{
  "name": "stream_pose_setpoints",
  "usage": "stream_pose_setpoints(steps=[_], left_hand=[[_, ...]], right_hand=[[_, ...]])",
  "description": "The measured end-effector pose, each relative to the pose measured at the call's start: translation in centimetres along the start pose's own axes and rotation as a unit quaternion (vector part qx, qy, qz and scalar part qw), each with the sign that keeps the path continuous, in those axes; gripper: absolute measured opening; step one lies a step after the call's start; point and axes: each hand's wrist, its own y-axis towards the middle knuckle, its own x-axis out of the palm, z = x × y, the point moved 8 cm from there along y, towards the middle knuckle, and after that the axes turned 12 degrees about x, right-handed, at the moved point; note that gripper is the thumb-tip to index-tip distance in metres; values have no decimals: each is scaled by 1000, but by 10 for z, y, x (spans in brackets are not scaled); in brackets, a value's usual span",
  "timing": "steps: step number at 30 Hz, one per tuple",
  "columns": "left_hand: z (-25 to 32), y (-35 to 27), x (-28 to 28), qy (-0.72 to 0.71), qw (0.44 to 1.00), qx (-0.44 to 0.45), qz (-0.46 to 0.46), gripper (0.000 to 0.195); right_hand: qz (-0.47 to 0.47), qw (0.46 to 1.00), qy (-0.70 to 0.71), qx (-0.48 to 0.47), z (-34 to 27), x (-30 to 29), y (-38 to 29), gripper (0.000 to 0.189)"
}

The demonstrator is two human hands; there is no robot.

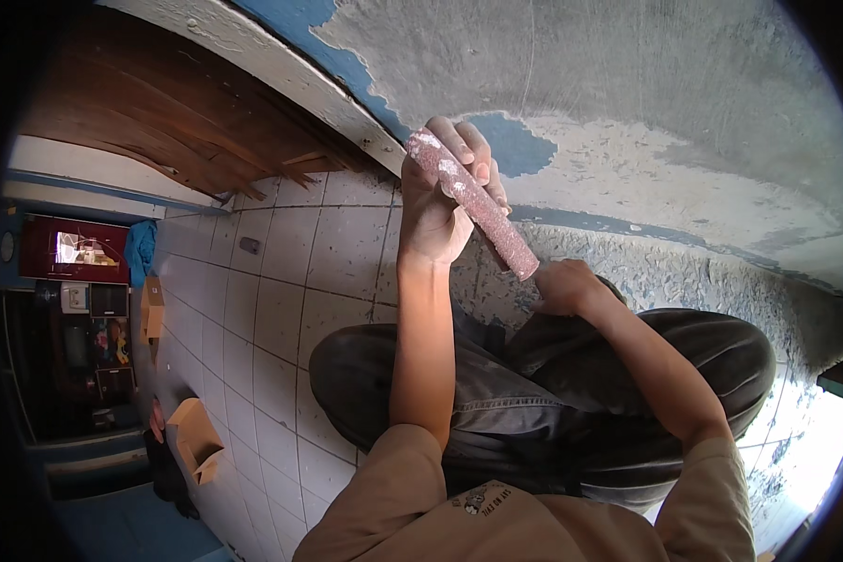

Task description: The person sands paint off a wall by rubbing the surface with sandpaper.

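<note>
My left hand point(456, 190) is raised before the wall, its fingers and thumb closed on a strip of reddish sandpaper point(490, 214), which looks folded or rolled and bears white dust patches. The strip slants down to the right. At its lower end is my right hand point(569, 286), fingers curled, partly hidden; whether it touches or holds the strip cannot be told. White dust coats the left fingers. Behind the hands rises a wall point(604, 63) with bare grey plaster, whitish patches and remnants of peeling blue paint point(513, 144).
Paint flakes point(646, 270) litter the floor along the wall's foot. A splintered brown wooden panel point(183, 91) stands at upper left beside a pale frame point(323, 77). On the white tiles point(274, 309) are a small dark object point(249, 245) and an open cardboard box point(197, 439).
</note>
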Motion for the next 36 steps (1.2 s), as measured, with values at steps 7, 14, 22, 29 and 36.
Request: stream_pose_setpoints(steps=[7, 14, 22, 29, 36], left_hand=[[9, -1, -2, 33, 999, 6, 27, 21], [3, -2, 1, 234, 964, -54, 117, 23], [3, 1, 3, 292, 947, -89, 103, 21], [-3, -5, 2, 339, 928, -126, 90, 48], [-5, -12, -2, 268, 945, -137, 127, 52]], right_hand=[[213, 900, 358, -128, -20, -143, -83, 30], [287, 754, 556, -199, -7, -177, -117, 24], [328, 768, 535, -129, 15, -184, -116, 12], [518, 731, 433, -103, 20, -192, -132, 9], [528, 692, 482, -100, 26, -185, -128, 8]])
